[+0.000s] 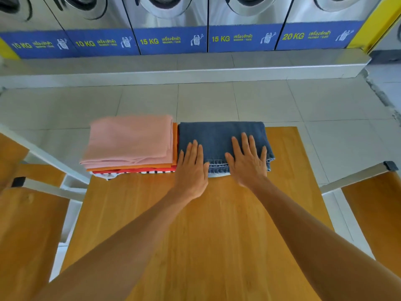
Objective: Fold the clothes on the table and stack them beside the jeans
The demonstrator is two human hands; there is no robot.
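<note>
Both hands flat, fingers spread, gripping nothing: left hand (192, 168) and right hand (247, 161) pressed on folded jeans (219, 137) at far edge of bench (195, 235). Touching the jeans, toward far left corner: stack (130, 144) of folded clothes, pink on top, orange and red beneath. Washers (171, 22) behind.

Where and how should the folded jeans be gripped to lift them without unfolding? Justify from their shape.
Judging by shape, grip the folded jeans at their two short ends, left and right, fingers slid under all layers. The loose hems face the person, so a near-edge pinch might let layers sag open. Both the left hand and right hand rest flat on top.
</note>
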